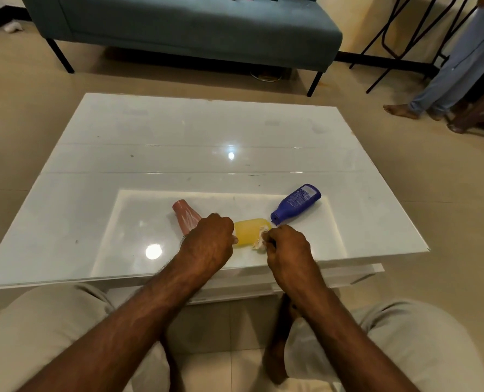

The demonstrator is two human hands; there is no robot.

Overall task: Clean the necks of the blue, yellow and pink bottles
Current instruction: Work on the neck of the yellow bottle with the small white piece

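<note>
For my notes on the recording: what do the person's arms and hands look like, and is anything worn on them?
Both arms are bare up to the picture's edge: no sleeves and no gloves. The left hand and right hand show no rings. At the left wrist something thin shows, perhaps a band; it is too small to tell.

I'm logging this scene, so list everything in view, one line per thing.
yellow bottle: one, yellow, lying on the table between both hands
pink bottle: one, pink, lying left of the yellow bottle, partly behind the left hand
blue bottle: one, blue, lying right, untouched
cloth: one, whitish, at the yellow bottle's right end, in the right hand
table: one, glossy white, centre
sofa: one, grey-blue, behind the table
second person's legs: light blue trousers, far right
left hand: gripping the yellow bottle
right hand: pinching the cloth
</note>
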